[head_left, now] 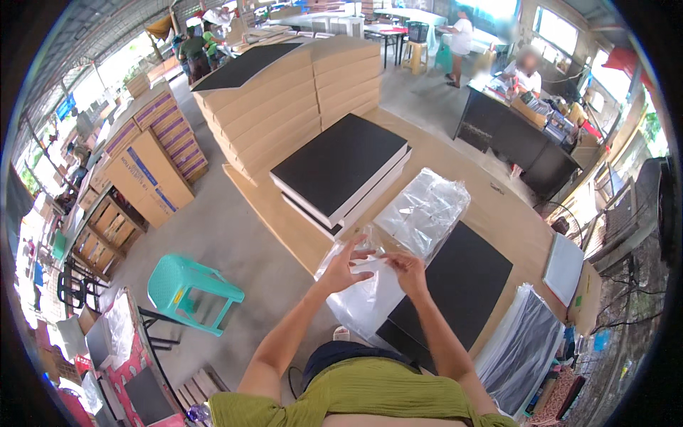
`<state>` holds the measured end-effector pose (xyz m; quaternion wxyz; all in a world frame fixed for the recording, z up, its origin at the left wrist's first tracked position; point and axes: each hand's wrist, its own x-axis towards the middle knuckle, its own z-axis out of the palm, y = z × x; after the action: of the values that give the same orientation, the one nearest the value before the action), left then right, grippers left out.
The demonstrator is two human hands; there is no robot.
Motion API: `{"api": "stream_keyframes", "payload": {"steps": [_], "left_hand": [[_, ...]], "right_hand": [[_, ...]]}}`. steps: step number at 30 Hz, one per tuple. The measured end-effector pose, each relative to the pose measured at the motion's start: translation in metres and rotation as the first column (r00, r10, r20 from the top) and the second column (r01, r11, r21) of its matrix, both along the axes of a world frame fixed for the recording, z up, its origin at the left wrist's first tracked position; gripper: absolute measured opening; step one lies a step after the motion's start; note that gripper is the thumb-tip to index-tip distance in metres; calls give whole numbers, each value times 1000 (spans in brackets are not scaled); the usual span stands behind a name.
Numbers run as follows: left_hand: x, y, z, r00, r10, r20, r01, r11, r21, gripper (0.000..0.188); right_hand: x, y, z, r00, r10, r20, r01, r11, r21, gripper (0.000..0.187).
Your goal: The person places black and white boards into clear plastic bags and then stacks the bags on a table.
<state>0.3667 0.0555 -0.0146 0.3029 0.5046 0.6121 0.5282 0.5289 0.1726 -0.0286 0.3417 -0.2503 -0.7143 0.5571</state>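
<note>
Above the near edge of the table, my left hand (343,268) is open, its thumb and fingers spread over a clear plastic bag (357,304). My right hand (408,272) pinches the upper edge of that bag between thumb and fingers. The thin film hangs partly past the table edge. Just beyond my hands lies a pile of clear plastic bags (425,208). A large flat black board (466,281) extends beneath and beside my right forearm. Farther away sits a stack of black-topped panels with white sides (341,167).
A brown-covered table (498,206) carries tall cardboard stacks (277,107) at the back and plastic-wrapped black panels (523,341) at right. A green plastic stool (192,288) stands on the floor at left. One person (526,75) sits behind a dark desk (512,142); others stand farther off.
</note>
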Motion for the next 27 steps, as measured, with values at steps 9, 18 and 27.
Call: {"api": "stream_keyframes", "payload": {"steps": [9, 18, 27], "left_hand": [[8, 18, 18, 981, 2, -196, -29, 990, -137, 61], [21, 46, -48, 528, -578, 623, 831, 503, -237, 36], [9, 6, 24, 236, -892, 385, 961, 157, -227, 34]], "right_hand": [[5, -12, 16, 964, -262, -56, 259, 857, 445, 34], [21, 2, -10, 992, -99, 80, 61, 919, 390, 12], [63, 0, -22, 70, 968, -242, -826, -80, -558, 43]]}}
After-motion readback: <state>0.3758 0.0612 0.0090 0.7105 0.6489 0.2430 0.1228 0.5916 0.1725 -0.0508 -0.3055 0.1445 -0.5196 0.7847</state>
